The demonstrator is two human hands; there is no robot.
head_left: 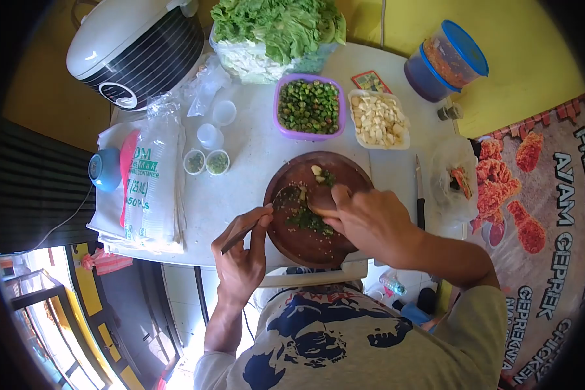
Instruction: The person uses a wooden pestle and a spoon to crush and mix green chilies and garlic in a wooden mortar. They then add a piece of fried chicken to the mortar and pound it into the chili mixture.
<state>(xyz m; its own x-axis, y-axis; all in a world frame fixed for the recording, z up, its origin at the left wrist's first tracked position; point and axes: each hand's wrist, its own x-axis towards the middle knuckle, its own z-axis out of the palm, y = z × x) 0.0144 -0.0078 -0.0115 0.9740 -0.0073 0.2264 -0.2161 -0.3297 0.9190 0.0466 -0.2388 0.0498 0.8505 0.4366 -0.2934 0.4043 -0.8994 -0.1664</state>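
Observation:
A round brown mortar [286, 240] stands near the table's front edge, with crushed green chillies [315, 224] and pale bits spread over it. One larger garlic piece [316, 170] lies toward its far side. Over the right part of the mortar, my right hand [367, 218] is wrapped around a wooden pestle [323, 207], whose end presses into the green mash. My left hand [240, 250] pinches the handle of a metal spoon [239, 238] at the mortar's left rim. The spoon's tip reaches into the mash.
Beyond the mortar stand a purple tub of cut green chillies [340, 133] and a white tub of garlic cloves [378, 120]. A knife [420, 205] lies at right. Small plastic cups [209, 136], plastic packs [143, 221] and a rice cooker [143, 58] are at left.

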